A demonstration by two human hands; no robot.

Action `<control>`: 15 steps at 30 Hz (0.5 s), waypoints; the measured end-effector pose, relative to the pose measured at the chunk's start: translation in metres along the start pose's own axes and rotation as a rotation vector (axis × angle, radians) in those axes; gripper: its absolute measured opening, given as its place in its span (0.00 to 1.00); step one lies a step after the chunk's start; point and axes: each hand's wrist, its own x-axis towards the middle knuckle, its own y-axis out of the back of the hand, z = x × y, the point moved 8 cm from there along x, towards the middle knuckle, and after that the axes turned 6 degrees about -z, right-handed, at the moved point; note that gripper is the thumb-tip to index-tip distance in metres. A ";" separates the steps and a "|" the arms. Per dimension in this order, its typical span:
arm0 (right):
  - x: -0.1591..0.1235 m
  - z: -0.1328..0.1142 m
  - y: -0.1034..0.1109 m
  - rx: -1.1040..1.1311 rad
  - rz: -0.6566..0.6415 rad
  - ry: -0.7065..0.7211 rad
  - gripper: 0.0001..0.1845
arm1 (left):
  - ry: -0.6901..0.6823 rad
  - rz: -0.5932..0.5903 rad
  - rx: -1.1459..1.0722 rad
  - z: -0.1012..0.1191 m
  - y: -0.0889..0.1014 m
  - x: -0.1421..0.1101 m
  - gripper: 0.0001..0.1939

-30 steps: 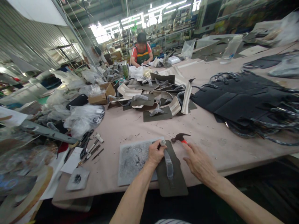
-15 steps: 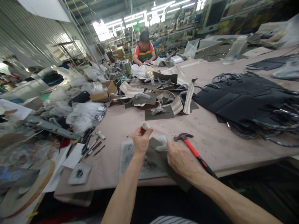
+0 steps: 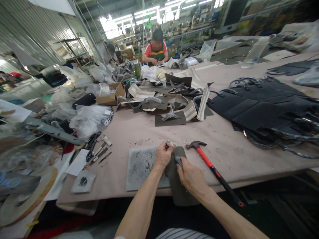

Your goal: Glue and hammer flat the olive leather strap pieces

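My left hand is closed around a small whitish punch tool, held upright on a dark olive leather piece. That piece lies partly over a grey, pitted cutting pad at the table's near edge. My right hand presses on the leather, fingers pinched at a plastic-wrapped strap on it. A hammer with a red and black handle lies just right of my hands, head pointing away from me.
A pile of olive and beige leather pieces lies mid-table, black bag panels to the right. Scissors and small tools and plastic bags sit to the left. A person works at the far end.
My right hand left the hammer and came onto the leather piece. My left hand lifted the punch, then set it back down on the leather. The piece shifted on the pad.
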 end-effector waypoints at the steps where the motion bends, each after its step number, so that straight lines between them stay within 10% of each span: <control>1: 0.000 -0.001 -0.003 0.015 -0.028 -0.006 0.17 | 0.003 -0.016 0.013 -0.003 -0.001 0.000 0.12; 6: -0.001 0.008 -0.002 0.237 0.039 0.094 0.26 | -0.008 -0.047 0.022 -0.012 0.001 -0.003 0.11; 11: -0.001 0.092 0.025 0.012 0.251 -0.114 0.24 | -0.018 -0.075 0.015 -0.012 -0.001 -0.004 0.09; 15: -0.005 0.152 0.012 -0.163 0.092 -0.264 0.21 | -0.022 -0.097 0.060 -0.009 -0.004 -0.005 0.09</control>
